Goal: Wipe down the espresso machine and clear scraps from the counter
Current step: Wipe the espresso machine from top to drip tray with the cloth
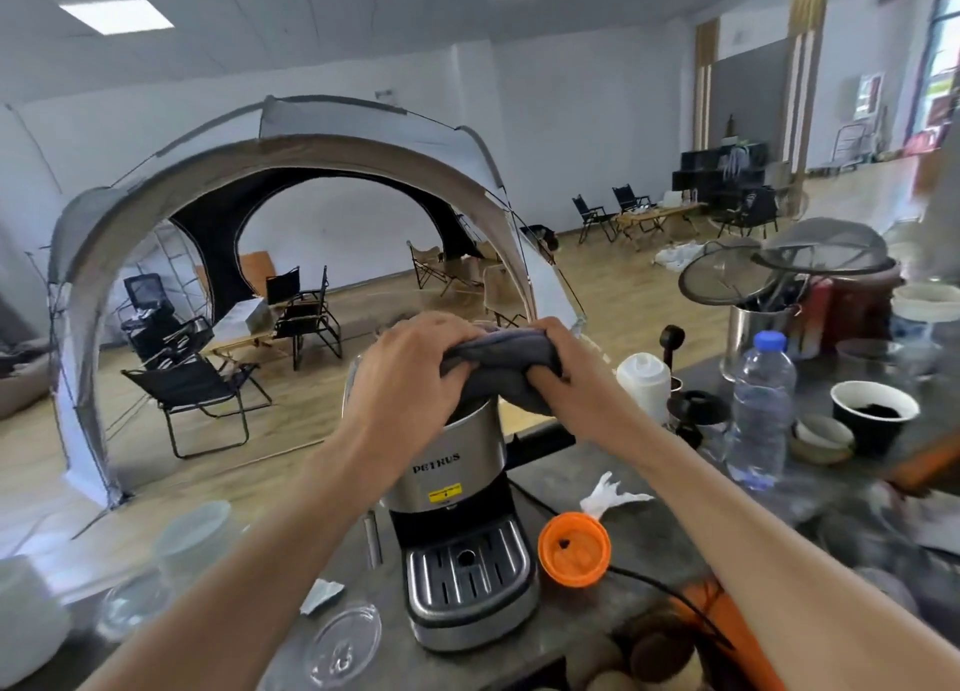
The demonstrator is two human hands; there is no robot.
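**Inspector:** Grey cloth point(501, 365), bunched. Where is it sitting, and where is the machine?

**Me:** I am gripping the cloth with both hands right over the top of the espresso machine point(457, 514), which is standing near the front edge of the counter point(644, 529). I cannot tell whether the cloth is touching the top yet.

**Inspector:** Risks from here?

**Me:** As I judge it, I am pressing from above on a tall, narrow body close to the edge, so a hard sideways stroke could be shifting or tipping it. The black cord point(639, 579) is running along the counter beside the orange lid point(574, 549); a dragging cloth could be snagging either one. The water bottle point(761, 404) and the paper cup point(874, 414) are standing near my right forearm, so a wide elbow swing could be knocking them over.

**Inspector:** Hands?

**Me:** My left hand point(410, 373) is curling closed around one end of the cloth, and my right hand point(558, 365) is clenching the other end, knuckles up. Neither is spread flat.

**Inspector:** Scraps?

**Me:** A white crumpled wrapper point(609, 497) and a torn paper scrap point(321, 594) are lying on the counter, both untouched.
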